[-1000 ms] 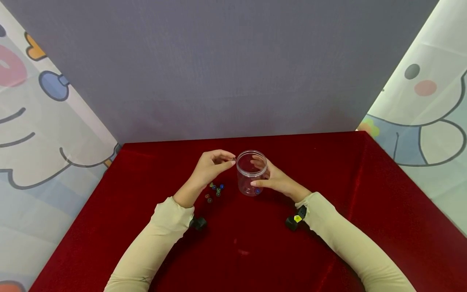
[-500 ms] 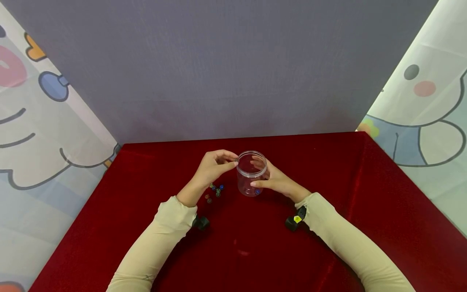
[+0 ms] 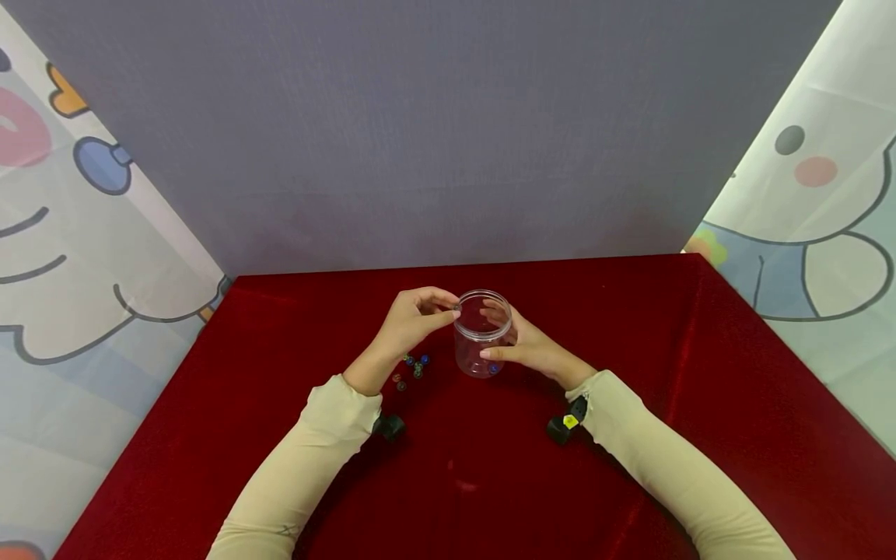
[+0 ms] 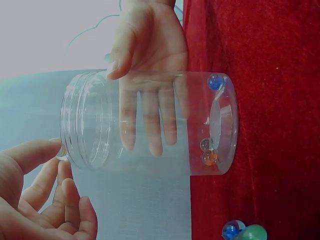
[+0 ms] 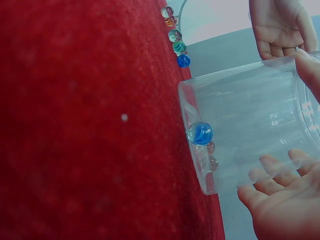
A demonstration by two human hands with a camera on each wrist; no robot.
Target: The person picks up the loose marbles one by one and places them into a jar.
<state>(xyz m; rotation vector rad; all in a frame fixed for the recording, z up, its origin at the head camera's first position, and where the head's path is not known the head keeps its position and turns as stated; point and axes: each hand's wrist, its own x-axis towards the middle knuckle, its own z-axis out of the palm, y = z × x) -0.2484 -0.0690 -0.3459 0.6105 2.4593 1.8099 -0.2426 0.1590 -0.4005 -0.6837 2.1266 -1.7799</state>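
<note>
A clear plastic jar [image 3: 467, 355] stands lidless on the red cloth. My right hand [image 3: 530, 348] holds it from the right side, thumb in front and fingers behind. At the jar's left rim, my left hand [image 3: 411, 322] pinches a small glass marble [image 4: 61, 152] between thumb and forefinger; the fingertips partly hide it. Through the wall of the jar I see a blue marble [image 4: 215, 82], an orange marble [image 4: 209, 158] and a clear marble [image 4: 206, 145] at the bottom. Several loose marbles [image 3: 418, 372] lie on the cloth left of the jar, below my left hand.
Red velvet cloth [image 3: 476, 459] covers the table. A grey panel [image 3: 448, 155] rises behind it, and cartoon-printed curtains [image 3: 826, 218] hang at both sides. Each wrist wears a small black camera [image 3: 392, 427].
My left hand has moved slightly right with the marble, from just beside the jar to its rim. My right hand and the jar have stayed nearly still.
</note>
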